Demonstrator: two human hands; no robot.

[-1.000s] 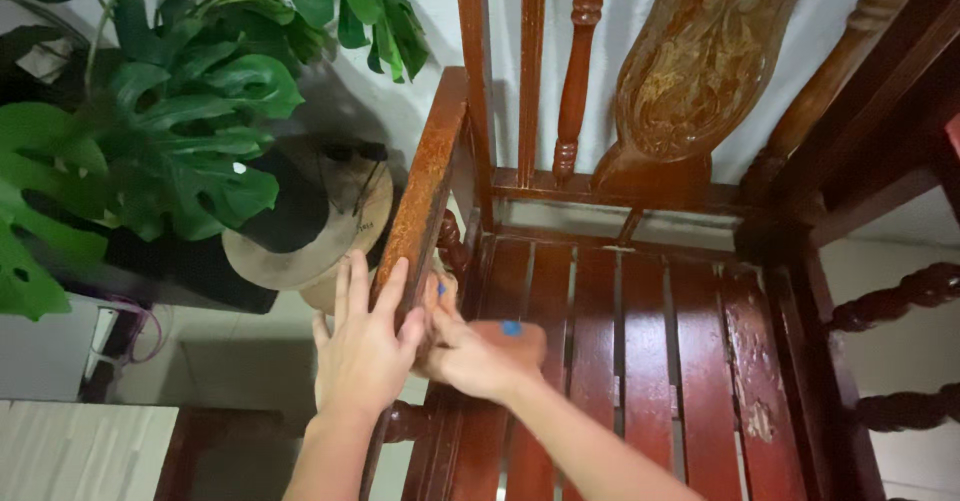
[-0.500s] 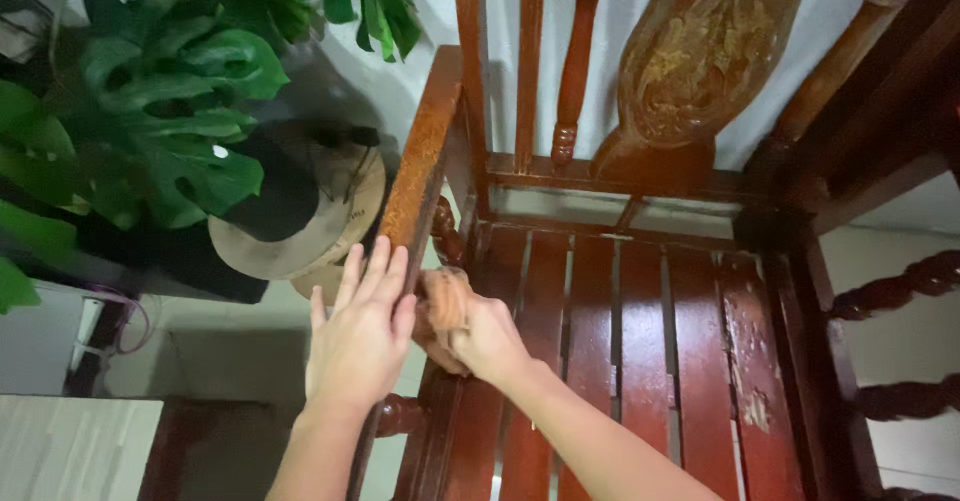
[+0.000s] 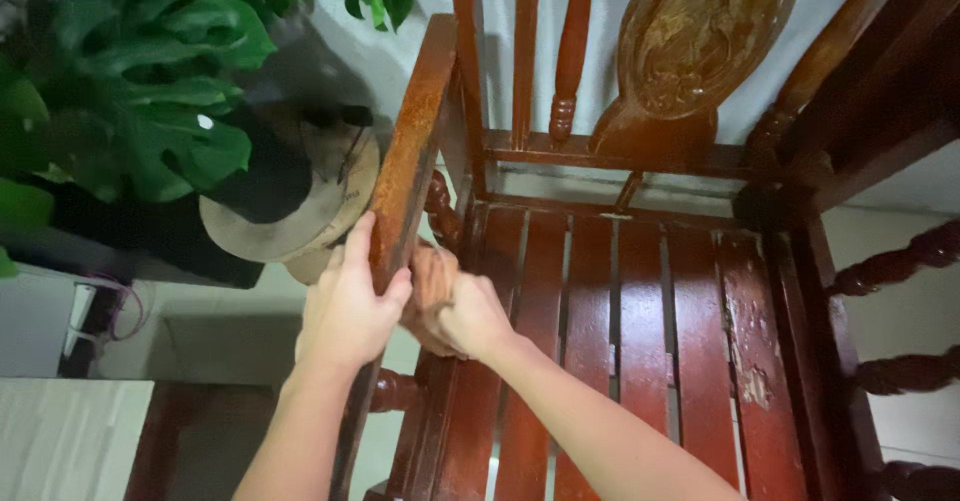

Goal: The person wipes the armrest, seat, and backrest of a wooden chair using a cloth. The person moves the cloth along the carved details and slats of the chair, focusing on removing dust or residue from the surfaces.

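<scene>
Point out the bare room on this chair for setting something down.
Free: the seat slats between the backrest rail and the near edge, right of the right hand. Crowded: the left armrest, gripped by the left hand, with the brown pad pressed alongside.

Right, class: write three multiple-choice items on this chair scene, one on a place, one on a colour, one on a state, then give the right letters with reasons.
1. Where is the left hand?
A. gripping the chair's armrest
B. flat on the seat slats
C. on the plant

2. What colour are the seat slats?
A. pale grey
B. dark reddish brown
C. bright blue

3. What state is the right hand in?
A. spread open in the air
B. closed on an orange-brown pad
C. out of sight

Answers:
1 A, its fingers wrap over the armrest's edge.
2 B, the glossy slats show red-brown, with worn patches on the right one.
3 B, its fingers are curled round the pad, pressed beside the armrest.
</scene>
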